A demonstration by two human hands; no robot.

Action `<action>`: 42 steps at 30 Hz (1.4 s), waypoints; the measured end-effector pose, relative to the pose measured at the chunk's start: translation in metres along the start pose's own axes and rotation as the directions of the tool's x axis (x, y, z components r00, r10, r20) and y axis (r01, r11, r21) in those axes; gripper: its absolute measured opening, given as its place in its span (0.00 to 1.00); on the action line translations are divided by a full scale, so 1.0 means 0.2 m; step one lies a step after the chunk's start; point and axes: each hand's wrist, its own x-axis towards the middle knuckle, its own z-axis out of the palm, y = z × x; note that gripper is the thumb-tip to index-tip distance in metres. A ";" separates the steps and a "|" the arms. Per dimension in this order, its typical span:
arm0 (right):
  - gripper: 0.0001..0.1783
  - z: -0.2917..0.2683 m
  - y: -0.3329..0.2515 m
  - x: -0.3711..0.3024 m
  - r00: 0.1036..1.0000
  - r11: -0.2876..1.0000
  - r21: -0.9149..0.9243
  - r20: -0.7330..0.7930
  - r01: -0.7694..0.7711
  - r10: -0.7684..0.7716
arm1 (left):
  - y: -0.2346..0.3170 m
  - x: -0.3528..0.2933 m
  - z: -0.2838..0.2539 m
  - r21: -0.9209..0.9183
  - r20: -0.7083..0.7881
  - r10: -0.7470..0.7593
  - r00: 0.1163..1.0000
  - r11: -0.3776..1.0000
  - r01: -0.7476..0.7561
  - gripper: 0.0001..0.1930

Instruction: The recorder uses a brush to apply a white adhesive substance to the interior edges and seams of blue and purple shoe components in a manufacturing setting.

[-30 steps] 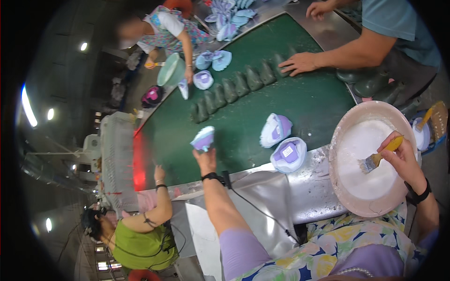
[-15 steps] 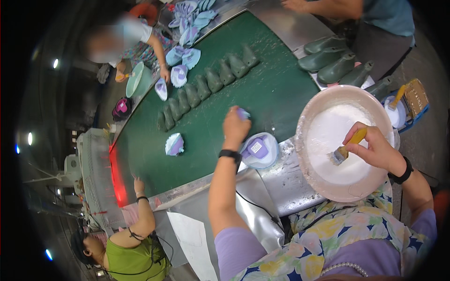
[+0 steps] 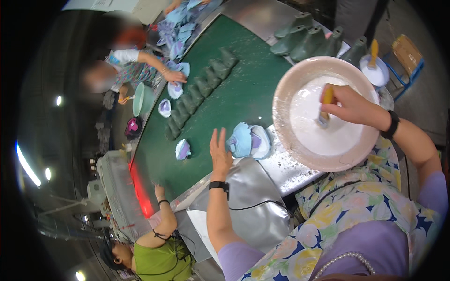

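Observation:
My left hand (image 3: pixel 220 154) has its fingers stretched out over the green belt (image 3: pixel 246 86). Close by its thumb lies a light-blue shoe upper (image 3: pixel 241 140); whether they touch I cannot tell. That piece overlaps a white and lavender shoe upper (image 3: pixel 261 142) at the belt's near edge. In my right hand (image 3: pixel 346 105) is a paintbrush with a yellow handle (image 3: pixel 328 95), gripped with the bristles down in white liquid (image 3: pixel 311 124). A wide pinkish basin (image 3: pixel 280 136) holds that liquid. Left of my left hand, a small blue and lavender upper (image 3: pixel 183 150) sits on the belt.
Dark green shoe lasts (image 3: pixel 201 86) form a slanting row across the belt. More lasts (image 3: pixel 300 42) stand beyond the basin. A co-worker's hand (image 3: pixel 174 76) reaches onto a pale upper at the far left; another person's arm (image 3: pixel 164 206) rests near the red-lit machine (image 3: pixel 140 192).
My left hand has opened; the small blue and lavender piece it held now appears as the light-blue upper beside it. The brush is more upright in the basin. The whole view has shifted.

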 end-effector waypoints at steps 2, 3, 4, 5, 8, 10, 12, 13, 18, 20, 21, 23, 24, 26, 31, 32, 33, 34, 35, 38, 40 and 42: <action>0.08 0.06 0.03 0.03 1.000 1.000 -0.005 0.003 0.016 -0.016 | 0.08 0.04 -0.11 -0.016 0.281 0.277 0.919 0.959 -0.284 0.36; 0.08 0.10 0.06 0.05 0.998 0.997 -0.049 0.000 0.057 -0.057 | 0.10 0.06 -0.14 -0.043 0.298 0.310 0.903 0.949 -0.312 0.36; 0.11 0.15 0.03 0.06 0.997 0.997 -0.030 0.027 0.073 -0.072 | 0.12 0.08 -0.19 -0.045 0.328 0.326 0.887 0.943 -0.330 0.33; 0.13 0.20 0.00 0.08 0.993 0.995 -0.008 0.058 0.102 -0.102 | 0.14 0.09 -0.23 -0.036 0.350 0.334 0.875 0.938 -0.344 0.30; 0.13 0.27 -0.04 0.04 0.953 0.990 -0.061 0.285 0.128 -0.106 | 0.14 0.06 -0.24 -0.181 0.345 0.104 0.933 0.983 -0.042 0.21; 0.13 0.25 0.02 0.00 0.917 0.956 -0.165 0.359 0.243 -0.171 | 0.12 0.08 -0.26 -0.440 0.270 -0.042 0.962 0.883 0.162 0.17; 0.13 0.16 0.11 -0.05 0.880 0.882 -0.346 0.453 0.321 -0.143 | 0.38 0.14 -0.27 -0.850 0.268 -0.363 0.892 0.346 0.396 0.11; 0.13 0.11 0.07 -0.05 0.873 0.880 -0.330 0.459 0.342 -0.167 | 0.38 0.12 -0.34 -0.847 0.251 -0.378 0.891 0.360 0.391 0.11; 0.10 -0.15 -0.02 -0.03 0.986 0.963 -0.216 0.082 0.160 -0.145 | 0.45 0.04 -0.42 -0.890 0.433 -0.282 0.856 0.016 0.455 0.18; 0.11 -0.19 -0.05 0.00 0.979 0.965 -0.164 0.022 0.204 -0.203 | 0.53 0.04 -0.40 -0.893 0.448 -0.303 0.841 -0.101 0.439 0.25; 0.11 -0.21 -0.07 0.01 0.969 0.962 -0.124 -0.025 0.243 -0.248 | 0.62 0.05 -0.39 -0.889 0.435 -0.324 0.840 -0.010 0.457 0.26; 0.12 -0.23 -0.12 0.03 0.954 0.956 -0.041 -0.064 0.290 -0.292 | 0.69 0.05 -0.33 -0.820 0.181 -0.028 0.983 0.547 0.166 0.28; 0.12 -0.24 -0.17 0.04 0.936 0.938 0.042 -0.085 0.345 -0.340 | 0.73 0.07 -0.33 -0.867 0.269 -0.065 0.961 0.418 0.271 0.29; 0.13 -0.25 -0.23 0.05 0.920 0.916 0.111 -0.129 0.385 -0.371 | 0.81 0.13 -0.28 -0.884 0.388 -0.069 0.919 0.254 0.393 0.29; 0.13 -0.21 -0.24 0.10 0.845 0.860 0.085 -0.259 0.503 -0.469 | 0.99 0.16 -0.20 -0.856 0.358 0.022 0.933 0.406 0.319 0.29; 0.15 -0.19 -0.24 0.09 0.862 0.891 0.056 -0.285 0.451 -0.418 | 0.98 0.16 -0.18 -0.874 0.260 0.037 0.965 0.434 0.219 0.30; 0.15 -0.18 -0.24 0.08 0.858 0.887 0.059 -0.289 0.458 -0.423 | 0.98 0.15 -0.17 -0.880 0.159 0.056 0.986 0.460 0.116 0.30; 0.17 -0.17 -0.22 0.06 0.890 0.929 0.059 -0.312 0.366 -0.331 | 1.01 0.15 -0.16 -0.880 0.161 0.061 0.985 0.460 0.116 0.30; 0.18 -0.17 -0.20 0.04 0.913 0.960 0.063 -0.334 0.271 -0.236 | 1.04 0.16 -0.15 -0.704 -0.039 0.182 0.983 0.692 -0.156 0.31; 0.20 -0.13 -0.17 -0.01 0.914 0.960 0.200 -0.391 0.195 -0.104 | 1.10 0.16 -0.07 -0.647 -0.199 0.199 0.959 0.709 -0.282 0.31; 0.20 -0.10 -0.17 -0.02 0.937 0.938 0.309 -0.347 0.159 -0.044 | 1.09 0.15 -0.05 -0.829 -0.169 0.048 0.985 0.534 -0.168 0.30; 0.20 -0.08 -0.16 -0.03 0.954 0.905 0.411 -0.298 0.113 0.016 | 1.07 0.15 -0.03 -0.734 -0.315 0.047 0.948 0.621 -0.275 0.27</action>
